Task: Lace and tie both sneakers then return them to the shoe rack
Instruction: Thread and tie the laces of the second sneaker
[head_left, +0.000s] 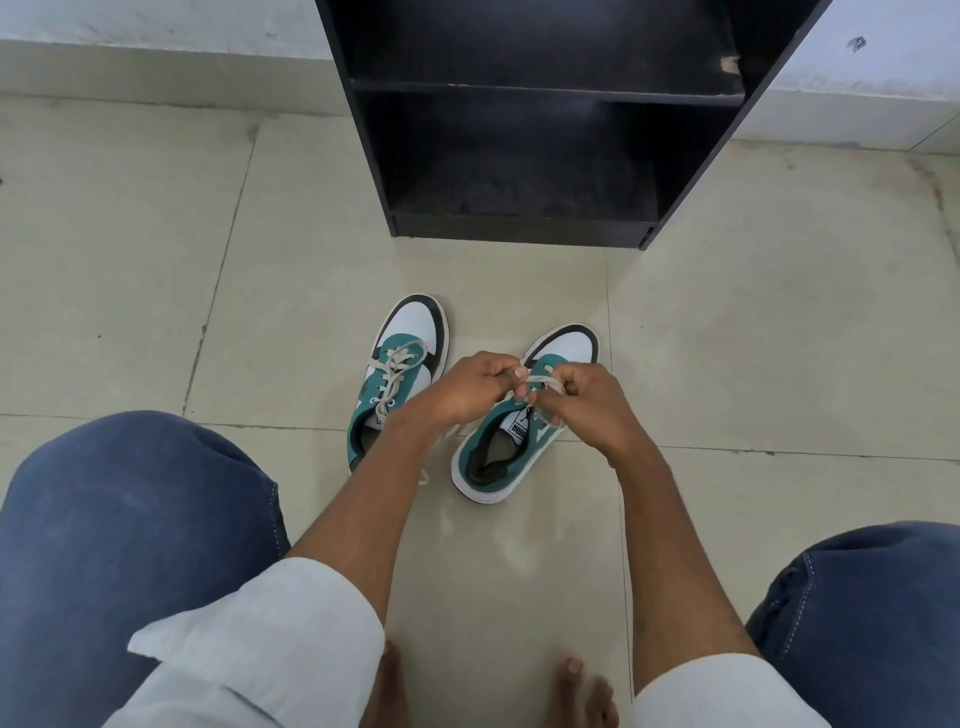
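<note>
Hands: I see my left hand and right hand brought together over the right-hand sneaker, fingers curled shut and pinching its cream lace between them, knuckles nearly touching.
Left hand grip: thumb and forefinger closed on a strand of that lace above the tongue; which end it holds I cannot tell.
Right hand grip: closed on a loop or strand of the same lace, just above the eyelets.
Step in hand: my judgement is that I am tying the second shoe, forming or tightening the bow; how far the knot has come is hidden by my fingers.
Left-hand sneaker: stands on the floor just beside the other, toe toward the rack, laces crossed and a bow lying over the tongue, so it looks finished.
Right-hand sneaker place: on the floor between my knees and the rack, toe angled toward the rack's right corner.
Shoe rack: black, open-fronted, at the far edge of the floor against the wall, near the shoes but apart from them.
Next move: I judge it calls for drawing the loops snug with an even pull from both sides, then lifting each sneaker onto a shelf.
</note>
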